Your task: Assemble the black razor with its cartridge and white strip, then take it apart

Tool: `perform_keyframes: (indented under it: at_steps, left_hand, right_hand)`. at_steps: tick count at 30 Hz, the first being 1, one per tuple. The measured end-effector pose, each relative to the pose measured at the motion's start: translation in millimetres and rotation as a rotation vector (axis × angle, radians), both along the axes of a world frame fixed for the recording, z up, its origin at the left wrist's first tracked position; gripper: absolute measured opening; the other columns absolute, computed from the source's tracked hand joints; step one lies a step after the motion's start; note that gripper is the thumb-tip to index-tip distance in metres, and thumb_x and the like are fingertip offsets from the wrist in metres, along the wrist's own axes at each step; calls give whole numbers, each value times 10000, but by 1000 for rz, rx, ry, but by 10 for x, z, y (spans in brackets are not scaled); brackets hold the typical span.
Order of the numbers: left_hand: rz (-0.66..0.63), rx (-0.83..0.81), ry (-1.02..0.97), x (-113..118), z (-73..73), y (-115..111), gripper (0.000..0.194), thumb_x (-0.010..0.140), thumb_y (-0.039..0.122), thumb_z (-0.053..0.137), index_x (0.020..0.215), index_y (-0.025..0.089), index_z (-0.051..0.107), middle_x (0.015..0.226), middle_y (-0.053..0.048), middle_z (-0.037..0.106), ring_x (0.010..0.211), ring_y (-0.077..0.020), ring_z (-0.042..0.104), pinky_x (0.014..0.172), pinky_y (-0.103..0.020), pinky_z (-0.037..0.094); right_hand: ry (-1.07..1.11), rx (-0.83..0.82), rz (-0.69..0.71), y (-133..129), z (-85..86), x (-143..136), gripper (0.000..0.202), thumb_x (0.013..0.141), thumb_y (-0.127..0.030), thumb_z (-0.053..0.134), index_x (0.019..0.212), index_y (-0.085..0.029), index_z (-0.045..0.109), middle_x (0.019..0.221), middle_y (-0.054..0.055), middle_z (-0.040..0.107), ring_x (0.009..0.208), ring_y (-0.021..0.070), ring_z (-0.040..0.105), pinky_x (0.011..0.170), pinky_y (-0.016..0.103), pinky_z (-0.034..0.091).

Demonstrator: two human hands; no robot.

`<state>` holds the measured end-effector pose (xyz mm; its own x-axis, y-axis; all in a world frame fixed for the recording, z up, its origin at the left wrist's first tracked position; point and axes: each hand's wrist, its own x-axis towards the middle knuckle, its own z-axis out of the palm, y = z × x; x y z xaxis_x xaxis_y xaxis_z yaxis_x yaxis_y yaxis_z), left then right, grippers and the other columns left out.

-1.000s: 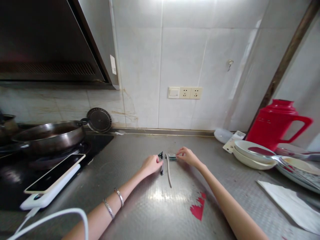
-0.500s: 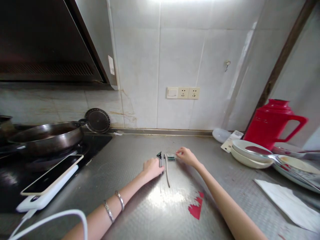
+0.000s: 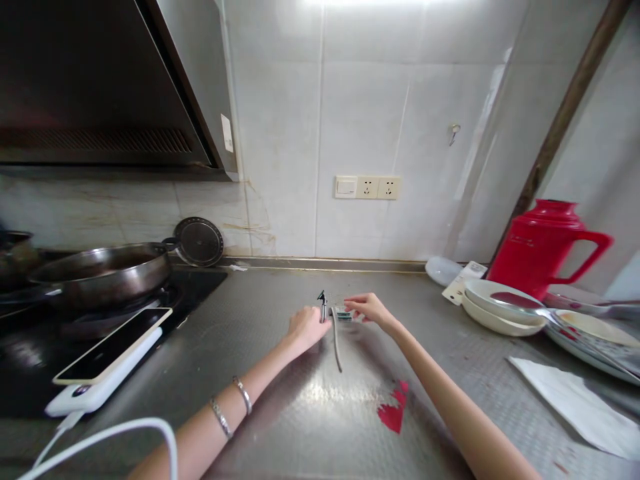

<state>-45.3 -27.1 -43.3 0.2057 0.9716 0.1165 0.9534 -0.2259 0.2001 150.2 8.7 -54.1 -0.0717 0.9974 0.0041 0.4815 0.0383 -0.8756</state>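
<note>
My left hand (image 3: 309, 327) is closed around a slim grey tool (image 3: 323, 311) with a small dark head; its exact kind is too small to make out. Close beside it, a thin grey strip like a cord (image 3: 337, 343) lies on the metal counter. A small teal-and-white piece (image 3: 343, 315) lies to the right of the cord's upper end. My right hand (image 3: 371, 309) reaches in from the right, its fingers apart and their tips at the edge of this piece. Whether they touch it is unclear.
A torn red scrap (image 3: 394, 408) lies on the near counter. At left are a phone on a white power bank (image 3: 107, 363) with a cable, and a pan (image 3: 115, 273) on the stove. Stacked plates (image 3: 505, 310), a red jug (image 3: 543, 250) and a white napkin (image 3: 575, 403) are at right.
My right hand has moved slightly left, closer to the teal piece, with its fingers further extended. The tool's dark head has turned a little in my left hand. The view has shifted slightly.
</note>
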Motion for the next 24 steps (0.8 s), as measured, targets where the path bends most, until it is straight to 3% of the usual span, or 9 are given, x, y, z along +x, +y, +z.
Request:
perform_keyframes:
  at_steps: [6, 8, 13, 16, 19, 24]
  left_hand:
    - [-60, 96, -46, 65, 110, -148, 344, 834, 414, 397, 912, 188, 644, 872, -97, 683, 839, -221, 633, 706, -296, 433]
    - [-77, 105, -45, 109, 108, -213, 349, 844, 416, 387, 946, 189, 632, 884, -102, 683, 853, -225, 633, 716, -298, 434]
    - [-147, 150, -31, 233, 108, -349, 395, 857, 464, 348, 1019, 198, 591, 880, -98, 681, 842, -231, 637, 709, -303, 435]
    - [-192, 167, -24, 264, 136, -386, 461, 855, 524, 303, 981, 193, 598, 857, -96, 677, 823, -229, 637, 704, -303, 437]
    - [-244, 127, 12, 219, 144, -376, 440, 837, 528, 347, 867, 189, 626, 811, -87, 677, 797, -221, 639, 691, -290, 438]
    - [-247, 57, 73, 115, 62, -332, 383, 825, 479, 407, 780, 182, 645, 784, -88, 678, 788, -223, 642, 680, -288, 442]
  right_hand:
    - [416, -220, 101, -293, 112, -336, 474, 699, -549, 606, 950, -147, 621, 902, 84, 654, 622, 100, 604, 373, 133, 362]
    - [434, -233, 117, -357, 119, -396, 450, 681, -545, 625, 895, -150, 618, 789, 42, 639, 547, 75, 569, 355, 129, 336]
    - [334, -146, -45, -440, 115, -379, 299, 658, -416, 680, 738, -145, 582, 501, -50, 503, 397, 37, 438, 316, 122, 228]
    - [191, -87, -66, -453, 105, -175, 267, 720, -398, 606, 727, -132, 599, 502, -27, 515, 419, 50, 472, 329, 127, 245]
    - [-167, -12, -179, -459, 69, 199, 269, 773, -376, 513, 743, -134, 627, 523, -6, 556, 442, 65, 508, 366, 135, 300]
    - [-454, 18, -346, -512, -50, 896, 244, 717, -229, 521, 498, -128, 557, 362, -20, 441, 372, 86, 462, 402, 172, 300]
